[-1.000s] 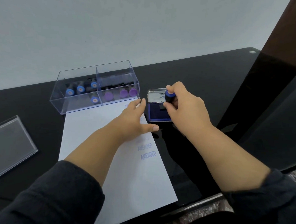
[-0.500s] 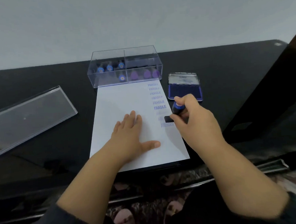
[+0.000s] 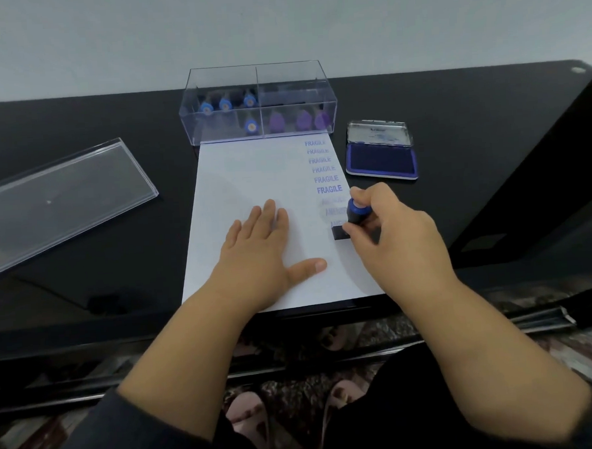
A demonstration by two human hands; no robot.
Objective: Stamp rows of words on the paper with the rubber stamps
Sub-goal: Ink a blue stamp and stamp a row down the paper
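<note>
Head view: the paper (image 3: 251, 178) lies on the black bench (image 3: 453, 120), and everything else is placed from it. Along its far edge stands the clear stamp box (image 3: 256, 78), touching or just short of the sheet, with blue-topped and purple-topped stamps inside. Just off its right edge, toward the far end, sits the open ink pad (image 3: 382, 161). Well off its left edge lies the box lid (image 3: 63, 195).

Down the right side of the paper runs a column of blue prints: six reading FRAGILE, then fainter ones below, partly hidden by the working hand.

The left hand (image 3: 258, 247) lies flat on the middle of the paper, fingers straight and thumb spread, pinning it and holding nothing. The right hand (image 3: 391, 233) has its grip closed round the blue-handled stamp (image 3: 356, 214), fingers curled about the handle, the dark base at the paper's right edge directly under the last faint print. Whether the base is already pressed down cannot be told.

Risks from here, as a judgement: the base sits very near the right edge, so part of the word could miss the sheet. A tilted press would leave a patchy print like the faint ones above. Sliding the stamp on lifting would smear it, and easing the left hand could let the paper shift.
</note>
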